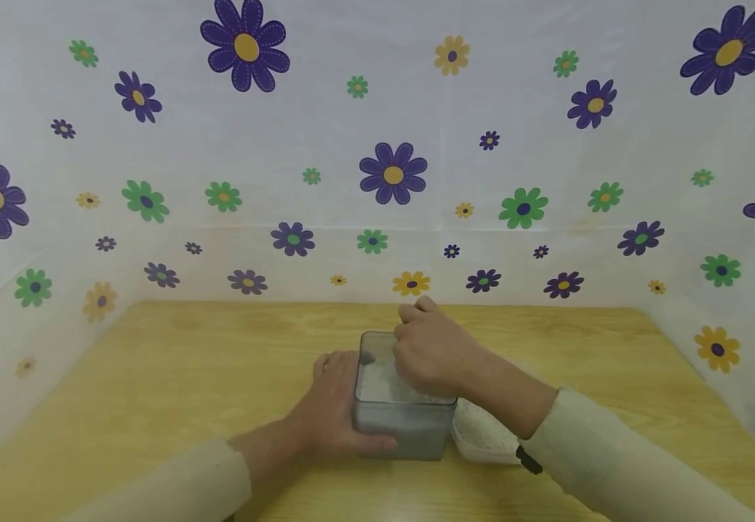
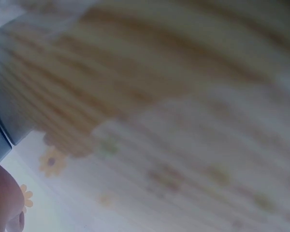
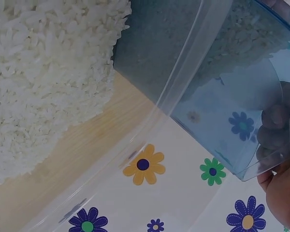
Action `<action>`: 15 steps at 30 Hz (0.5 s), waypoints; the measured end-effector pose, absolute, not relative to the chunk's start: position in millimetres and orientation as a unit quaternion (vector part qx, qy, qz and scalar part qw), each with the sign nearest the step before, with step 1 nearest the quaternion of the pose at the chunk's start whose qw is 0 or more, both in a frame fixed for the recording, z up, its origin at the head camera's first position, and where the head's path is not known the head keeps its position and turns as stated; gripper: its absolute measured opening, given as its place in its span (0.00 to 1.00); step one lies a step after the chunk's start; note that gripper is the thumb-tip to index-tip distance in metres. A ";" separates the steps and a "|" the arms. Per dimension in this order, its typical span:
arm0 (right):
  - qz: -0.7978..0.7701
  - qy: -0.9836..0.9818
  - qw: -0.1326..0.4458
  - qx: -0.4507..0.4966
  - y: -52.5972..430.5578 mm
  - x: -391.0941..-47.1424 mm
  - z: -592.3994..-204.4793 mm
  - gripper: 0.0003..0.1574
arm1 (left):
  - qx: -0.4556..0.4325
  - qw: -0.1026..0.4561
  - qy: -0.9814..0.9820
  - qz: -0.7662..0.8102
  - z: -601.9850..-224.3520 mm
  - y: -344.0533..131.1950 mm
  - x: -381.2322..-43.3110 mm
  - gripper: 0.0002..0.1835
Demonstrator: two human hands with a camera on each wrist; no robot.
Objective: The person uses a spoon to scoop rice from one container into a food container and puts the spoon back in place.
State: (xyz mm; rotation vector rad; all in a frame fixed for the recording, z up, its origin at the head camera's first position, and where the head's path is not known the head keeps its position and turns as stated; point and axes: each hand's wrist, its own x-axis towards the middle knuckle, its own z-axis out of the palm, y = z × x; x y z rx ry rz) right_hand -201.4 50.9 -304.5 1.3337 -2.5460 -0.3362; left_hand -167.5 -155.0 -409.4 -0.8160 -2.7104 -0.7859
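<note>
A blue-grey see-through square container (image 1: 403, 431) stands on the wooden table, holding white rice (image 1: 380, 380). My left hand (image 1: 333, 402) grips its left side, thumb along the front wall. My right hand (image 1: 436, 351) is curled over the container's opening, reaching across its right rim. Its lower fingers (image 3: 275, 125) show through the blue wall in the right wrist view, by a clear round-edged piece (image 3: 275, 75) they seem to hold; its kind is hidden. Beneath my right forearm sits a clear bowl (image 1: 481, 457) with rice (image 3: 43, 92), close beside the container.
The wooden table (image 1: 207, 370) runs back to a white flowered cloth (image 1: 325, 138) that hangs behind and at both sides. A small black thing (image 1: 529, 460) is by my right sleeve. The left wrist view is mostly blurred table and cloth.
</note>
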 end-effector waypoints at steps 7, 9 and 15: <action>-0.083 -0.871 0.127 0.468 52.7 -202.4 -305.7 0.18 | -0.281 0.105 -0.917 -0.264 -410.1 -155.5 -167.5 0.59; -0.077 -0.871 0.128 0.467 52.8 -202.9 -305.6 0.18 | -0.280 0.107 -0.917 -0.264 -409.5 -155.9 -167.4 0.59; -0.055 -0.869 0.140 0.471 53.8 -204.2 -303.8 0.19 | -0.285 0.121 -0.915 -0.259 -408.3 -157.6 -168.9 0.58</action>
